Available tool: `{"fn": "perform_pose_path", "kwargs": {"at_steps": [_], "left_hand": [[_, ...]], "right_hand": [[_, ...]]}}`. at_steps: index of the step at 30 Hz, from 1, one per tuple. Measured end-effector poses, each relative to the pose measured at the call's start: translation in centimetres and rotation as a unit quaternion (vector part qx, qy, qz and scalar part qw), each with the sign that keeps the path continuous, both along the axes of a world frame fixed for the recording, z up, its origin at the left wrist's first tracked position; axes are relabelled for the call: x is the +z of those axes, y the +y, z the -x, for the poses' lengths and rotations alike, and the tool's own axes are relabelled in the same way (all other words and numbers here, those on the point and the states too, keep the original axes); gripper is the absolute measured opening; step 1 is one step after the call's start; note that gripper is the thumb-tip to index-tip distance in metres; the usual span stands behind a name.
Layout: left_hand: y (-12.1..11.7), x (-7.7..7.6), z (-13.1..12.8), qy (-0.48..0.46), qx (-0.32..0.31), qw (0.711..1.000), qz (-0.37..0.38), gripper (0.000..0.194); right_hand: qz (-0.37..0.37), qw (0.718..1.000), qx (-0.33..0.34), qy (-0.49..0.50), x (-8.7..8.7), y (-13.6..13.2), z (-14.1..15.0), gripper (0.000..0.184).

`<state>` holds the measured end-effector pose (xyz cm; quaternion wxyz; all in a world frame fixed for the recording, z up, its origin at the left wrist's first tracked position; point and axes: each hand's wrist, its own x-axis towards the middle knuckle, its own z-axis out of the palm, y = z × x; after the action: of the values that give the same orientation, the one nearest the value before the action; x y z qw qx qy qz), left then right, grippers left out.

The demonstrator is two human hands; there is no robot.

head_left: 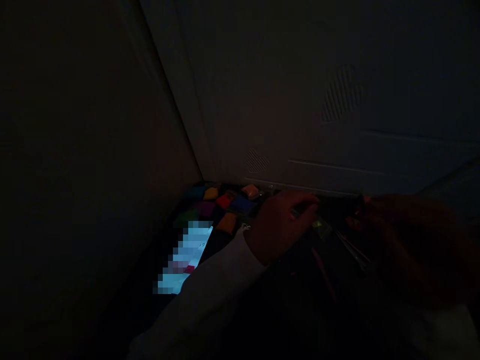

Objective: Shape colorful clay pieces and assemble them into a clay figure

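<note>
The scene is very dark. My left hand [279, 225] reaches in from a white sleeve [210, 292], its fingers closing around something small and shiny that I cannot make out. My right hand [407, 240] is a dark, blurred shape close to the camera, and it is nearest to a dark object [343, 212] by the left fingertips. Beneath them lie a small greenish clear packet [320, 228], thin metal sticks [352, 250] and a pink stick [324, 275].
Several small coloured packets, including a red one [225, 201] and an orange one [227, 222], lie on a dark surface [180, 217] in the corner. A lit screen [187, 255] shows pixelated blocks beside them. A pale panelled wall [300, 100] stands behind.
</note>
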<state>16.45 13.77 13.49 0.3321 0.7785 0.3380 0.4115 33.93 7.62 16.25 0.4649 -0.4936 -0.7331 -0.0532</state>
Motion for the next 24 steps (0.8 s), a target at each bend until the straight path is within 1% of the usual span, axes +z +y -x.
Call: {"fn": "perform_pose_path", "kwargs": {"at_steps": [1, 2, 4, 5, 8, 10, 11, 13, 15, 20, 24], "left_hand": [[-0.1, -0.7, 0.2, 0.040, 0.006, 0.999, -0.025, 0.021], [-0.1, -1.6, 0.5, 0.087, -0.001, 0.995, -0.044, 0.021], [0.0, -3.9, 1.1, 0.177, -0.015, 0.981, -0.071, 0.021], [-0.1, -5.1, 1.5, 0.210, -0.024, 0.974, -0.084, 0.021], [-0.4, -8.8, 2.5, 0.272, -0.049, 0.957, -0.088, 0.019], [-0.8, -10.6, 3.0, 0.307, -0.063, 0.946, -0.085, 0.018], [-1.1, -11.3, 3.1, 0.323, -0.070, 0.940, -0.083, 0.018], [-1.4, -12.2, 3.2, 0.341, -0.070, 0.934, -0.082, 0.018], [-1.5, -12.6, 3.2, 0.344, -0.068, 0.933, -0.084, 0.018], [-1.2, -12.9, 3.4, 0.342, -0.074, 0.933, -0.083, 0.017], [-1.2, -13.0, 3.7, 0.346, -0.095, 0.929, -0.086, 0.014]], "right_hand": [[0.000, 1.000, 0.010, -0.022, -0.6, -0.2, 0.2, 0.017], [-0.028, 0.998, 0.032, -0.044, -1.4, -0.3, 0.3, 0.019], [0.000, 0.998, 0.032, -0.055, -3.5, -0.2, 0.1, 0.013], [0.025, 0.997, 0.032, -0.059, -4.8, 0.0, -0.1, 0.010], [0.104, 0.990, 0.050, -0.084, -9.2, 0.6, -0.5, 0.015], [0.173, 0.976, 0.063, -0.113, -11.9, 1.0, -0.5, 0.017], [0.205, 0.966, 0.076, -0.134, -13.0, 1.2, -0.4, 0.016], [0.246, 0.951, 0.092, -0.165, -14.5, 1.3, -0.2, 0.017], [0.265, 0.942, 0.097, -0.183, -15.3, 1.3, -0.1, 0.018], [0.279, 0.933, 0.100, -0.204, -15.6, 1.3, 0.0, 0.017], [0.280, 0.933, 0.106, -0.200, -16.0, 1.2, 0.0, 0.018]]}}
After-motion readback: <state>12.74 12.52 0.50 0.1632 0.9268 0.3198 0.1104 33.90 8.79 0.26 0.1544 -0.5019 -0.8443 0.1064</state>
